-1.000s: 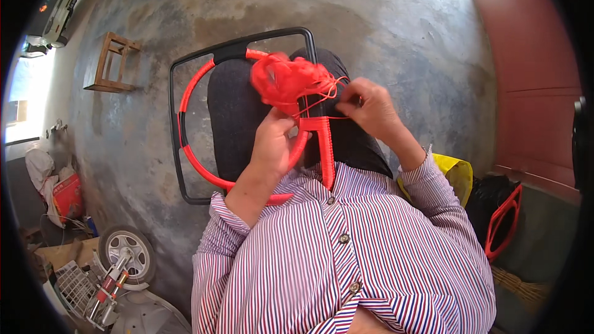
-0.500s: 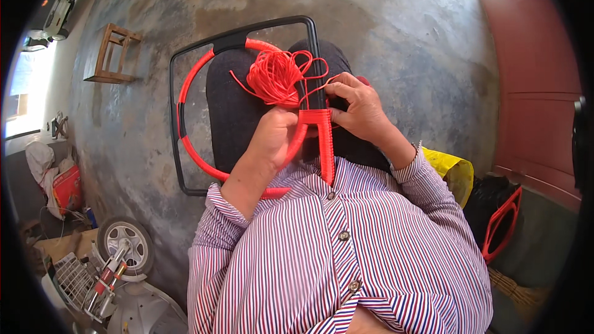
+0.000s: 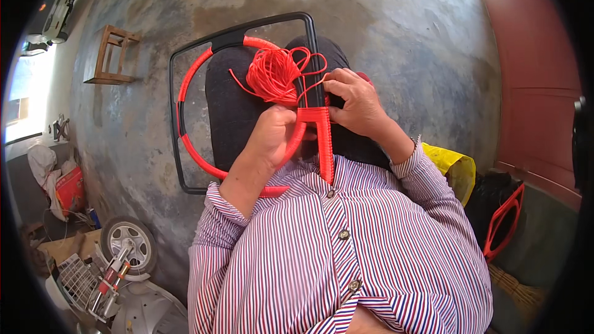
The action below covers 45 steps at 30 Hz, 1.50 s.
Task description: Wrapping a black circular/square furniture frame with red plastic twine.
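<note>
A black frame [image 3: 312, 40] with a rounded inner ring [image 3: 197, 157] rests across my lap. Red cord is wound around much of the ring and the lower part of the right bar, leaving some black stretches bare. A loose bundle of red cord [image 3: 272, 75] lies on the frame beside that bar. My left hand [image 3: 267, 139] is closed around the ring just below the bundle, left of the wrapped joint. At the bar's right side, my right hand [image 3: 359, 102] pinches a strand of the cord between thumb and fingers. Some of its fingertips are hidden behind the bar.
A small wooden stool [image 3: 111, 55] stands on the concrete floor at far left. Lower left are a wheel [image 3: 129, 244] and scooter parts. To my right are a yellow bag [image 3: 455, 170], a black bag, a red-rimmed frame [image 3: 510, 222] and a red door [image 3: 532, 74].
The frame and both hands have shifted very slightly upward in the view. My right hand keeps its pinch on the cord, and my left hand keeps its hold.
</note>
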Motion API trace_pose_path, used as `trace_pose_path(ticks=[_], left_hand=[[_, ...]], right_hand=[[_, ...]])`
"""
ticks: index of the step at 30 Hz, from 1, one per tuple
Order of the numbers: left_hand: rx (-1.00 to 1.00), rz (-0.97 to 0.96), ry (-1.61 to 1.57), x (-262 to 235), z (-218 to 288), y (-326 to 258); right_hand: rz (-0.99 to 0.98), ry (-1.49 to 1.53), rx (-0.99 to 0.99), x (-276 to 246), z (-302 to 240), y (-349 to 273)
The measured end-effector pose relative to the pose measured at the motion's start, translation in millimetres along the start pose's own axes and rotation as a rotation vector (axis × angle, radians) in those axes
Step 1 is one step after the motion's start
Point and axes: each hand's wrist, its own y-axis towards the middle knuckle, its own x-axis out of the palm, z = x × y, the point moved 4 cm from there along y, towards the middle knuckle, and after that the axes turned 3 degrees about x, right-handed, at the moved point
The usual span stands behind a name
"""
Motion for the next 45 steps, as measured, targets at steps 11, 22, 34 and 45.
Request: trace_pose_path(ticks=[11,22,34,45], left_hand=[[0.014,-0.024,-0.042,-9,-7,8],[0.103,0.012,-0.078,5,4,1],[0.224,0.029,0.131,0,-2,-3],[0.137,0.086,0.169,-6,-2,-4]], right_hand=[[0.203,1.208,0.429,-54,61,-34],[0.389,1.735,0.184,-137,68,-68],[-0.198,0.552,0.562,-14,-3,-17],[-0.125,1.117,0.643,-18,-5,-13]])
